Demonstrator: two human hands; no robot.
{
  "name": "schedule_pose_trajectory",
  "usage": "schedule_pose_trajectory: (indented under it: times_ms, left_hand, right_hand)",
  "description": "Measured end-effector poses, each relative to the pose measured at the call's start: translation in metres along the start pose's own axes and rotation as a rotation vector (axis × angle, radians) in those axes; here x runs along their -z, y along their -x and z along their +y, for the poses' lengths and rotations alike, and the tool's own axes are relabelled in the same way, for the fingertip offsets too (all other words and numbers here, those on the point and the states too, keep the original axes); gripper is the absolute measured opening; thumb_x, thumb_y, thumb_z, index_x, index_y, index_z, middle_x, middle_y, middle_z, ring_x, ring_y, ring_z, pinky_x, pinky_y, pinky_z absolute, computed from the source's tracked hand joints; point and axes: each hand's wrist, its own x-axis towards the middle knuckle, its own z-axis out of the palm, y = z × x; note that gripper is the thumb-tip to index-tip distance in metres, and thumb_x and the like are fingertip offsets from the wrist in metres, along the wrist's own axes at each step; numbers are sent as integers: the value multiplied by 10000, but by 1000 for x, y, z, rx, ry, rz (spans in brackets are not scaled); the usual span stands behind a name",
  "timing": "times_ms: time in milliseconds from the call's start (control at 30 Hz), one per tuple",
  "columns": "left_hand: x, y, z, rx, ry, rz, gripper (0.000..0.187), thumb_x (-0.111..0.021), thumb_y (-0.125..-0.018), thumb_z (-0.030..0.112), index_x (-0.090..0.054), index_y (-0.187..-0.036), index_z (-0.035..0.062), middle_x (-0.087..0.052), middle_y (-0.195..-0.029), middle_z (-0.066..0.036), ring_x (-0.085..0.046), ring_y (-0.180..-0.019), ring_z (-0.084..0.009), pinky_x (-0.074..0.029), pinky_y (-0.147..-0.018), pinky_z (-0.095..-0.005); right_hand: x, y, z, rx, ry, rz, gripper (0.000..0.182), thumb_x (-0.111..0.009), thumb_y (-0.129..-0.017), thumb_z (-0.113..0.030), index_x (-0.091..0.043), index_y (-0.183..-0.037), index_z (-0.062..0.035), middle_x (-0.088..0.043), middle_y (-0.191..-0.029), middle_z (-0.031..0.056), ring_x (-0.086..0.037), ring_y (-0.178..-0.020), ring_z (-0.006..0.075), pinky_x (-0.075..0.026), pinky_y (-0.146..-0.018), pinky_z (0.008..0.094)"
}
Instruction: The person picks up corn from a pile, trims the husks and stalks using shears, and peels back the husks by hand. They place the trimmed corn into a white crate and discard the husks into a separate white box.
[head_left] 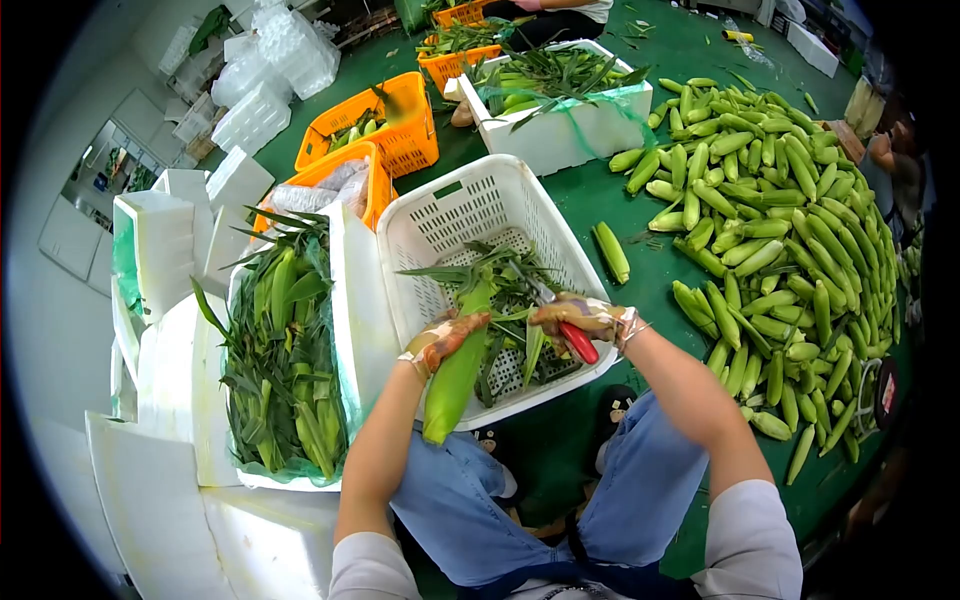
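My left hand [447,338] is wrapped around a green ear of corn [456,392] in its husk, which slants with its leafy end over a white plastic crate [412,238]. In my right hand [588,316] are pruning shears [579,344] with red handles, their metal blades pointing toward the leaves at the corn's top. Cut corn leaves [508,352] lie on the crate's slotted bottom. Both hands wear stained gloves and are above the near side of the crate.
A large heap of trimmed corn [780,230] covers the floor on the right, with a single ear [611,252] nearer the crate. On the left, a foam box [350,320] holds leafy corn. Orange crates [415,130] and another foam box [560,140] stand ahead, near a seated person [550,25].
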Motion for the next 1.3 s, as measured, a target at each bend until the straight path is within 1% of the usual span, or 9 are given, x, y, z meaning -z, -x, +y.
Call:
schedule_pose_trajectory:
  times_ms: [67,300,433,667,833,933,1000,1200,1300]
  left_hand:
    - [1,-2,-7,-135,-336,0,356,-483,-924,268,-511,-1232,91,-610,-1114,-61,-627,-878,-157,-534,-728,-314]
    - [-1,9,53,357,644,64,412,-621,-843,216,-513,-1204,49,-629,-1044,-77,-633,-744,-169,-542,-647,-307]
    - [0,15,78,399,681,-157,464,-687,-790,259,-534,-1175,50,-642,-994,-100,-625,-693,-175,-541,-627,-307]
    - [-11,-7,30,255,352,-106,466,-587,-863,305,-509,-1224,21,-611,-1107,-104,-585,-965,-165,-469,-879,-297]
    - [-11,13,7,-22,314,130,529,-532,-884,391,-484,-1260,22,-565,-1188,-93,-520,-1090,-174,-425,-935,-311]
    - [-11,1,41,317,482,126,510,-616,-832,298,-482,-1251,40,-603,-1102,-96,-589,-939,-194,-482,-817,-302]
    - [-18,-8,22,349,513,133,548,-642,-787,308,-487,-1225,19,-604,-1064,-114,-590,-877,-209,-495,-752,-326]
    - [-17,-14,33,225,610,312,513,-653,-793,249,-492,-1217,9,-598,-1067,-122,-585,-886,-218,-486,-782,-318]
    - [-22,-21,43,-211,-82,499,446,-650,-821,262,-538,-1168,4,-591,-1136,-136,-580,-973,-265,-455,-858,-350]
  right_hand:
    - [-15,22,-10,27,244,32,528,-664,-779,-440,-529,-1030,4,-562,-747,77,-540,-676,176,-459,-601,317]
    - [-4,19,-1,228,493,-9,776,-683,-779,-425,-371,-1288,70,-507,-1109,149,-498,-1042,192,-419,-882,275]
    - [4,32,-16,188,423,-29,933,-757,-703,-372,-257,-1342,89,-594,-870,55,-534,-758,132,-458,-654,255]
    - [4,23,0,182,378,86,372,-727,-669,-321,-579,-785,1,-551,-590,36,-511,-460,124,-399,-396,278]
    - [-13,-14,38,445,306,86,321,-678,-786,-355,-688,-922,-65,-641,-814,45,-576,-693,122,-470,-589,273]
    - [-45,50,-8,251,142,155,307,-575,-871,-301,-659,-1041,-59,-628,-954,23,-559,-908,143,-449,-802,283]
    - [-17,-35,45,514,-3,21,260,-599,-848,-283,-664,-959,-57,-593,-784,18,-565,-757,117,-473,-682,275]
    - [-3,26,21,325,365,160,443,-706,-691,-393,-622,-898,-11,-583,-728,70,-558,-632,188,-459,-546,342]
    - [3,1,48,450,769,459,577,-737,-607,-480,-613,-892,6,-599,-718,128,-567,-603,239,-460,-529,377]
